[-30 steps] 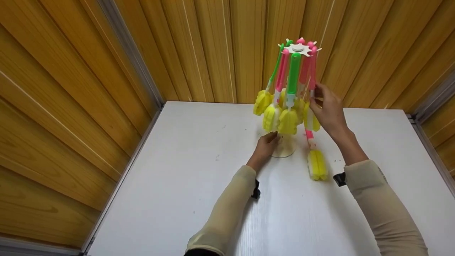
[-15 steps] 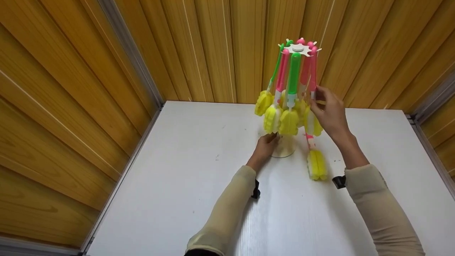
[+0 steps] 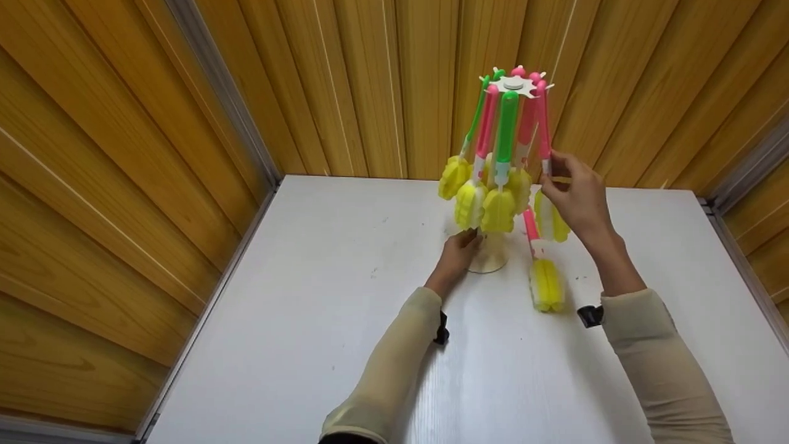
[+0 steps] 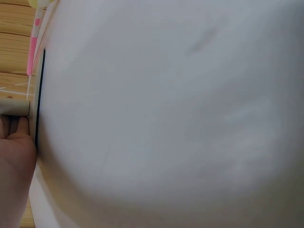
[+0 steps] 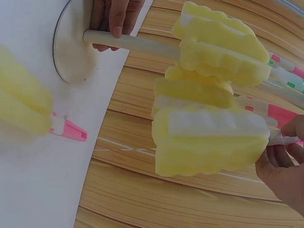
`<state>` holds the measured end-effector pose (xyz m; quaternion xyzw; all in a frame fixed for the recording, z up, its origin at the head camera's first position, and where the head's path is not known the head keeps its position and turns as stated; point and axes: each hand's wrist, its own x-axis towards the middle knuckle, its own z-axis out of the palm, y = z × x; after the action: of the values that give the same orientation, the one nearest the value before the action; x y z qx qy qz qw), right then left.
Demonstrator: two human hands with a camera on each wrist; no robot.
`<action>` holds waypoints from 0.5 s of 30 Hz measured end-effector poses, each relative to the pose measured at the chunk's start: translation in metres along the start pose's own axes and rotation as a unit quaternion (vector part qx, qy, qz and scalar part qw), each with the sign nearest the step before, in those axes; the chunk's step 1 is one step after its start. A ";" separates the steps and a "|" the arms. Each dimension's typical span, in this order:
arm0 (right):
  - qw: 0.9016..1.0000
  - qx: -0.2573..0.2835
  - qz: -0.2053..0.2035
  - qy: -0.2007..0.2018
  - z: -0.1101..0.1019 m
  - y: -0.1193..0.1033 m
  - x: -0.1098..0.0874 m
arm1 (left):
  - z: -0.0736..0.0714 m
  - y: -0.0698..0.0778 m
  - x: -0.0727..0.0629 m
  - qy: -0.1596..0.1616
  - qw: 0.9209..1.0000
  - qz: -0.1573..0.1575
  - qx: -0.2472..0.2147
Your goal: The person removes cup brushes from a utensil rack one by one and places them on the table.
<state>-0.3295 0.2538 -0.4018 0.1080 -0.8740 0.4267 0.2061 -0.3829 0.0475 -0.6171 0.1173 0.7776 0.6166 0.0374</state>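
A white stand [image 3: 513, 86] with a hooked top disc bears several hanging sponge brushes, with pink or green handles and yellow-and-white heads. My left hand [image 3: 457, 254] grips its pole [image 5: 137, 43] low down, just above the round base [image 5: 71, 45]. On the right side, my right hand [image 3: 578, 196] pinches one pink-handled sponge brush [image 3: 543, 123] at its white neck, below the handle. That handle's top is at the disc's edge, and its sponge head [image 5: 213, 142] tilts outward from the others. Another pink sponge brush [image 3: 547, 287] lies on the table to the right of the base.
The white table [image 3: 296, 296] backs onto wood-panelled walls [image 3: 370, 92] with metal corner rails. Beneath the hanging heads, the lying brush's handle points toward the back of the table. A black wrist mount [image 3: 590, 316] sits at the right cuff.
My right hand has moved slightly right and down, drawing the brush's lower end away from the stand. More of the lying brush's handle shows. My left hand keeps its hold on the pole.
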 end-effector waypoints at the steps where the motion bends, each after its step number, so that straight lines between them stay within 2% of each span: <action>1: 1.000 0.000 0.001 -0.001 -0.001 0.000 0.000 | 0.000 0.000 0.000 0.001 1.000 -0.003 0.004; 5: 1.000 -0.001 0.005 -0.007 -0.003 -0.001 -0.002 | -0.001 0.000 0.000 0.001 1.000 -0.008 0.010; 15: 0.999 0.014 0.029 -0.028 -0.006 -0.013 -0.008 | -0.002 -0.002 0.001 -0.006 1.000 0.004 0.006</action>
<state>-0.3159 0.2507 -0.3937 0.0971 -0.8761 0.4415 0.1674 -0.3848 0.0455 -0.6183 0.1242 0.7807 0.6112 0.0395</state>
